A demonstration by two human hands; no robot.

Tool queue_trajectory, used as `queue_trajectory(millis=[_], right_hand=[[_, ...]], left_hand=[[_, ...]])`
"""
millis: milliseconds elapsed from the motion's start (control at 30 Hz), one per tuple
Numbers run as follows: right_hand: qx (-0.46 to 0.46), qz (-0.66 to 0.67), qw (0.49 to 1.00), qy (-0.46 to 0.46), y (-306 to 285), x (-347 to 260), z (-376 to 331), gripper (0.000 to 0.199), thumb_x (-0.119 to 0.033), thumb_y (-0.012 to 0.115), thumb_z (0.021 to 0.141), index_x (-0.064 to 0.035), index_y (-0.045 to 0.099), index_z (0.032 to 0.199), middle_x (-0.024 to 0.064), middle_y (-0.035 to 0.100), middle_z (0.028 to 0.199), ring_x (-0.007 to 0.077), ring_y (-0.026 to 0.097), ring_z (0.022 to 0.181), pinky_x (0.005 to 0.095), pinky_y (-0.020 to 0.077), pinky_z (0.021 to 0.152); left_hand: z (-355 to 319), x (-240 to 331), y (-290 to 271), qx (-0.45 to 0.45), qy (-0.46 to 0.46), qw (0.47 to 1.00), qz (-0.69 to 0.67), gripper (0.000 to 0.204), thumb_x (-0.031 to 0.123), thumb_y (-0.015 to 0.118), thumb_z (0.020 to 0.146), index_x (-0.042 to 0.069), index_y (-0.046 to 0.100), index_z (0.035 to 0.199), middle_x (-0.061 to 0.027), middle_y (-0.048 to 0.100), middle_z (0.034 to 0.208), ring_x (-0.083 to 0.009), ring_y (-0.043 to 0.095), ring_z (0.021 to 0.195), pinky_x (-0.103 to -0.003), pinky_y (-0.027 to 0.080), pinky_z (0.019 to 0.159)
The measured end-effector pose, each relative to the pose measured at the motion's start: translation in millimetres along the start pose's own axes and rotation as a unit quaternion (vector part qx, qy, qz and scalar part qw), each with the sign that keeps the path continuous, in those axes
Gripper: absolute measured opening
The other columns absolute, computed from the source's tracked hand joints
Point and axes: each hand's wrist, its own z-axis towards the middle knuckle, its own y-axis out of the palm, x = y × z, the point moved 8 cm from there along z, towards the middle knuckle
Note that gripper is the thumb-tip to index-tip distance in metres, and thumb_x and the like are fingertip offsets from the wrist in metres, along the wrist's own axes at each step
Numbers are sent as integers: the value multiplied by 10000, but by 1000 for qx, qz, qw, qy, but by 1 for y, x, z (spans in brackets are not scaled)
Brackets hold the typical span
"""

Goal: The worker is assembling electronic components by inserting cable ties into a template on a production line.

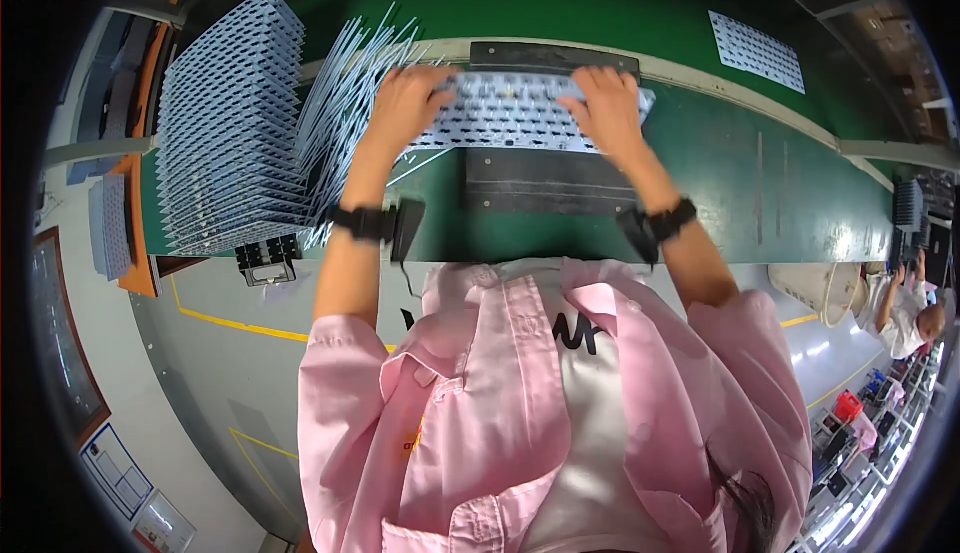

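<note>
A white keyboard circuit board [515, 113] with rows of dark cut-outs is held level in front of me, its long side running left to right. Around its left end my left hand [405, 105] is closed, the thumb on the upper face. My right hand [610, 113] grips the opposite end the same way. Beneath the board lies a black plate-like fixture [550, 183], partly covered by it. Just left of my left hand is a loose heap of thin pale strips [345, 103]. The fingertips under the board are hidden.
A tall stack of similar boards [230, 123] stands at the left on the green table [740, 173]. One single board [757, 51] lies on the green surface at the far right. Metal frame bars [100, 153] flank the bench. Another person [905, 313] works at the far right.
</note>
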Motion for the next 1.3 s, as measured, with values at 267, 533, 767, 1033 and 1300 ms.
queue_trajectory(millis=[267, 533, 767, 1033, 1300], right_hand=[[-240, 166, 931, 218, 101, 91, 60, 285, -262, 730, 621, -56, 562, 722, 43, 588, 708, 166, 546, 662, 286, 402, 580], [-235, 198, 923, 231, 125, 180, 140, 238, -253, 705, 638, -64, 572, 696, 10, 571, 637, 96, 533, 626, 231, 392, 554], [-43, 149, 969, 194, 127, 207, 155, 263, -271, 665, 670, -63, 623, 825, 59, 622, 747, 147, 586, 716, 264, 439, 642], [-33, 313, 931, 184, -4, 132, 120, 171, -128, 549, 804, -13, 613, 913, 44, 620, 855, 107, 552, 833, 216, 412, 733], [1, 250, 966, 66, -107, 14, 52, 201, -172, 568, 798, -24, 597, 930, 58, 620, 847, 133, 561, 838, 237, 416, 757]], left_hand=[[13, -12, -39, 198, -47, 979, 33, 478, 139, 631, 705, 146, 466, 1153, -100, 474, 1146, -273, 450, 1059, -506, 317, 873], [-234, -81, -174, 485, -272, 808, 194, 448, -102, 419, 701, 6, 450, 1134, -128, 470, 1161, -293, 450, 1060, -368, 335, 920], [-271, -140, -155, 348, -331, 847, 227, 534, -112, 404, 639, 47, 453, 1146, -116, 478, 1158, -288, 434, 1086, -356, 320, 932], [-305, -234, -184, 73, -318, 891, 317, 338, -64, 490, 683, 75, 581, 977, -100, 571, 995, -283, 497, 966, -345, 382, 806], [-178, -48, -200, 35, -271, 943, 188, 204, 15, 528, 713, 78, 628, 880, -130, 604, 835, -284, 570, 695, -333, 446, 631]])
